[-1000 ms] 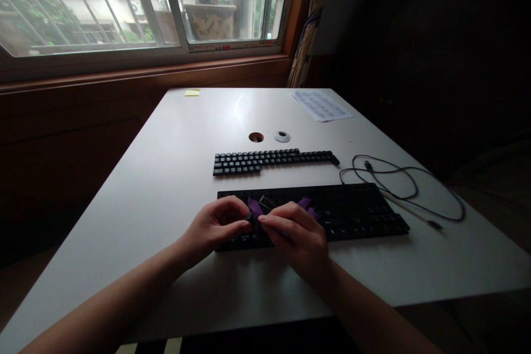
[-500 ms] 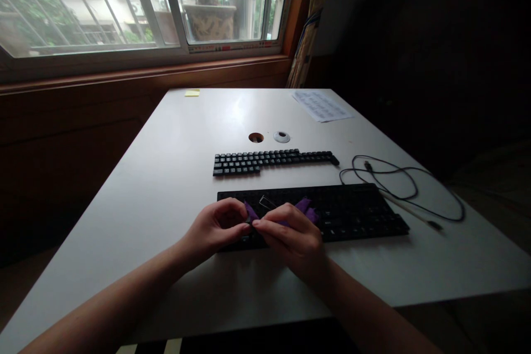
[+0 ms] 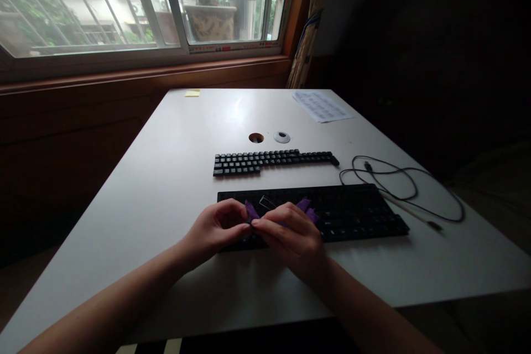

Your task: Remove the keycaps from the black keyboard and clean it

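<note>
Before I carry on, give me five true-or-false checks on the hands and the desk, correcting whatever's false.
1. The right hand holds a purple cloth. True.
2. Rows of black keycaps lie beyond the keyboard, on the window side. True.
3. The left hand rests flat on the bare desk. False: its thumb and fingers are curled together at the left part of the keyboard, close to the right hand's fingertips.
4. A black cable lies looped to the right of the keyboard. True.
5. The yellow sticky note is at the desk's far right corner. False: the yellow sticky note is near the far left corner; printed papers lie at the far right.
</note>
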The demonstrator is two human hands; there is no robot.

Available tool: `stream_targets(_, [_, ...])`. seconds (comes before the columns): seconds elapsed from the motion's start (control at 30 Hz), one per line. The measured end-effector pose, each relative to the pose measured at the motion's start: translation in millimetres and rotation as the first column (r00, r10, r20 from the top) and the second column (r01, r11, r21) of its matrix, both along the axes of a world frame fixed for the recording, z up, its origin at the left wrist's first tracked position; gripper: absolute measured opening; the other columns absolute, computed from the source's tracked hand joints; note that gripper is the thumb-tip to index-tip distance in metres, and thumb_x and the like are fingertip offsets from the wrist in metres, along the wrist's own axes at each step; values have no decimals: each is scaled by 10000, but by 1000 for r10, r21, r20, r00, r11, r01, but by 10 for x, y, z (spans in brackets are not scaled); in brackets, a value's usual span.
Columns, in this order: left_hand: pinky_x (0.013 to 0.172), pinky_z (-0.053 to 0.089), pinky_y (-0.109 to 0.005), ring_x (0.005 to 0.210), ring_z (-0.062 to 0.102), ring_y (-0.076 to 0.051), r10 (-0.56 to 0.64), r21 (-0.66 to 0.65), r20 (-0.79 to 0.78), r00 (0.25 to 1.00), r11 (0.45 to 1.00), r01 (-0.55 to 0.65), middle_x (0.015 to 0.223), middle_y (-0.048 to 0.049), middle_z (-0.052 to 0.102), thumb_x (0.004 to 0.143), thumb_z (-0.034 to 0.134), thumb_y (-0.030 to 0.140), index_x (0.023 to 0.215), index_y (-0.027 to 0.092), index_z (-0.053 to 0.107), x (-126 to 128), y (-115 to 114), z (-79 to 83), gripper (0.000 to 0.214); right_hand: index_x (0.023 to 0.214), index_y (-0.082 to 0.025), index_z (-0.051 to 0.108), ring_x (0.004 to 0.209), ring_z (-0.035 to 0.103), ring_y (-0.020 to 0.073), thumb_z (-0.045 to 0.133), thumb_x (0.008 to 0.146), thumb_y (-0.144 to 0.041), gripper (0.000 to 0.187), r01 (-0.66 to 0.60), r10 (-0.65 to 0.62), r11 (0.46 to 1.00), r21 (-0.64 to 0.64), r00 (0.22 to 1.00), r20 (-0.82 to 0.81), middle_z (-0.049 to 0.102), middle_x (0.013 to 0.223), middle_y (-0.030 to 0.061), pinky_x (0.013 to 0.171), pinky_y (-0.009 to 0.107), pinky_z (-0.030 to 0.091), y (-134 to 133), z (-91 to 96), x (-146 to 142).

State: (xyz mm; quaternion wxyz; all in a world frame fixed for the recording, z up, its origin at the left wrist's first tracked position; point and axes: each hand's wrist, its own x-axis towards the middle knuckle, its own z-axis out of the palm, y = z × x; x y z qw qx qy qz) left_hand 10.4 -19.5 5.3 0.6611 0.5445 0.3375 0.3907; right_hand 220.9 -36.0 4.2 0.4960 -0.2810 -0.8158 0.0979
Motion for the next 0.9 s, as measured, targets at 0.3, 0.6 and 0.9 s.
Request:
stream_targets(0.3, [654, 489, -202, 729, 607, -107, -16, -18, 99, 995, 1000, 18, 877, -36, 650, 797, 777, 195, 900, 126, 644, -30, 11, -23, 182, 1083, -208, 701, 795, 600, 157, 689, 817, -20, 326, 67, -67, 998, -13, 998, -10, 664, 895, 43, 720, 320, 540, -15, -34, 49])
stream_targets(0.6, [717, 526, -214, 768, 643, -115, -24, -11, 84, 996, 1000, 25, 876, -32, 675, 812, 767, 192, 933, 139, 673, -21, 21, 6, 163, 1099, -242, 707, 815, 629, 151, 692, 829, -48, 332, 88, -99, 990, -115, 990, -96, 655, 914, 32, 715, 293, 556, -11, -10, 35])
stream_targets(0.9, [819, 561, -283, 884, 688, -177, -20, 16, -5, 1000, 1000, 20, 955, -57, 713, 814, 765, 226, 1015, 147, 682, -9, -1, -7, 231, 1096, -240, 711, 812, 633, 149, 690, 844, -84, 297, 52, -65, 990, -129, 994, -93, 663, 908, 33, 715, 294, 569, -13, -19, 2])
